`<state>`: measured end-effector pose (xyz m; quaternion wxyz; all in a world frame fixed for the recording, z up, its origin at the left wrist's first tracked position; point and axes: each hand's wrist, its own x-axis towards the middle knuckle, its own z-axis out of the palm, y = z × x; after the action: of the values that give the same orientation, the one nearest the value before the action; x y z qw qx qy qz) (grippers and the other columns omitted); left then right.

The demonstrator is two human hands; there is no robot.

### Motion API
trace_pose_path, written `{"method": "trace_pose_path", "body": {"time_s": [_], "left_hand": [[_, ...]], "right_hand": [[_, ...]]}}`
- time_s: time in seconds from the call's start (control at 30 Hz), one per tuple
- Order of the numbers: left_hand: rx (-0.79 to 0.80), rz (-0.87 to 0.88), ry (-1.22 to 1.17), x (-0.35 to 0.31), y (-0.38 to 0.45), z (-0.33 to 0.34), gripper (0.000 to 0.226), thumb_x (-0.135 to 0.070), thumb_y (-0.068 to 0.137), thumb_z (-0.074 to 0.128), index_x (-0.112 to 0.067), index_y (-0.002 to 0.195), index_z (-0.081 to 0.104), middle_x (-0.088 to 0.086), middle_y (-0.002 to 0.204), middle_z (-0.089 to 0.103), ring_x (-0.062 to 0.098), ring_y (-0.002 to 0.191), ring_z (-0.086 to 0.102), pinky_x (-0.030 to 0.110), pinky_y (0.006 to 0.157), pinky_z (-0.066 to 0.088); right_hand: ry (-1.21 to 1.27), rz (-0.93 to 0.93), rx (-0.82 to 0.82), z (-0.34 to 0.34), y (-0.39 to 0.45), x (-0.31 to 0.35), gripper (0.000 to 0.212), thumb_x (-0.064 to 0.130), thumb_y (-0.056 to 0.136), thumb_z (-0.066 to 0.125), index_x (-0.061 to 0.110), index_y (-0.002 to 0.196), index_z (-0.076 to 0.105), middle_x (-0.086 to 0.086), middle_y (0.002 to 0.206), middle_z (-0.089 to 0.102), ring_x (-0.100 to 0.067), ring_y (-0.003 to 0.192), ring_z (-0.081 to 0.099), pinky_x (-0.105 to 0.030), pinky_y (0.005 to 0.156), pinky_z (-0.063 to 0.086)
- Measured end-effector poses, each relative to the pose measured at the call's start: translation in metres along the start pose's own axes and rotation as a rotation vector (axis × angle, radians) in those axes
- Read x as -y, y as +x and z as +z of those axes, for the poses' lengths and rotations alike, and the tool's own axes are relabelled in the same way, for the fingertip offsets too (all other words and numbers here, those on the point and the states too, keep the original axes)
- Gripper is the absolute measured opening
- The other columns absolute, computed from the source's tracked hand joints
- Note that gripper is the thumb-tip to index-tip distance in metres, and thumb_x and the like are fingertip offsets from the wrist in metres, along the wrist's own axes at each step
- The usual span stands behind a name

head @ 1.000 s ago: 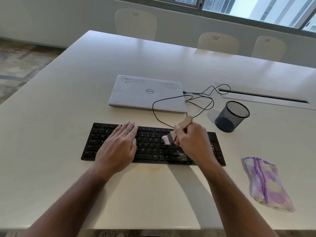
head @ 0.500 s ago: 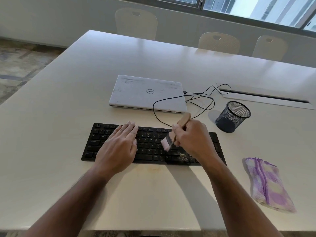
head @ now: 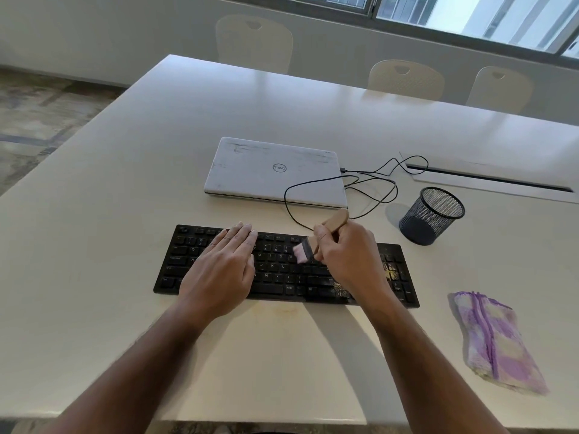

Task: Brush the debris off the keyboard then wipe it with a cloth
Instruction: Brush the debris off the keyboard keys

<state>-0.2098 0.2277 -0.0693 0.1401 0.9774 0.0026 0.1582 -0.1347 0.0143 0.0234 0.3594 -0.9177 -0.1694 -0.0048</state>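
Observation:
A black keyboard (head: 282, 274) lies on the white table in front of me. Yellowish debris (head: 390, 272) sits on its right keys and near the bottom right. My left hand (head: 225, 264) rests flat on the left half of the keys, fingers straight. My right hand (head: 347, 255) grips a small brush (head: 305, 250) with a wooden handle and pink bristles; the bristles touch the keys at the keyboard's middle. A purple and white cloth (head: 492, 339) lies folded on the table to the right of the keyboard.
A closed white laptop (head: 275, 172) lies behind the keyboard, with a black cable (head: 369, 189) looping beside it. A black mesh pen cup (head: 430, 216) stands at the right. Behind it is a cable slot (head: 488, 180). Chairs line the table's far side.
The brush has moved a little left and away across the middle keys with my right hand. My left hand has stayed flat on the keyboard.

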Motion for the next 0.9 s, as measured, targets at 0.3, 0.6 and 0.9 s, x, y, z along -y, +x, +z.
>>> {"method": "trace_pose_path", "body": {"time_s": [0.3,0.6,0.9], "left_hand": [[0.001,0.001,0.002,0.001,0.000,0.000,0.058,-0.030,0.102,0.028,-0.010,0.155,0.038,0.006,0.162,0.035,0.013,0.153,0.022,0.033,0.127,0.016],[0.001,0.004,0.003,0.001,0.000,0.001,0.057,-0.030,0.102,0.029,-0.010,0.155,0.037,0.006,0.162,0.035,0.012,0.154,0.022,0.033,0.127,0.017],[-0.006,0.004,0.001,0.001,0.000,0.001,0.058,-0.030,0.101,0.029,-0.010,0.154,0.039,0.007,0.161,0.037,0.012,0.153,0.024,0.032,0.127,0.016]], "right_hand": [[0.080,-0.018,0.033,0.004,0.005,0.008,0.033,0.035,0.106,0.061,0.013,0.085,0.072,-0.004,0.069,0.074,-0.027,0.067,0.074,-0.052,0.070,0.062],[0.026,-0.024,0.051,0.006,0.008,0.011,0.034,0.031,0.106,0.060,0.008,0.084,0.073,-0.004,0.067,0.073,-0.025,0.063,0.073,-0.049,0.066,0.062],[0.127,-0.004,0.079,0.008,0.009,0.019,0.033,0.029,0.106,0.062,0.008,0.083,0.074,-0.003,0.065,0.074,-0.028,0.066,0.074,-0.051,0.070,0.063]]}}
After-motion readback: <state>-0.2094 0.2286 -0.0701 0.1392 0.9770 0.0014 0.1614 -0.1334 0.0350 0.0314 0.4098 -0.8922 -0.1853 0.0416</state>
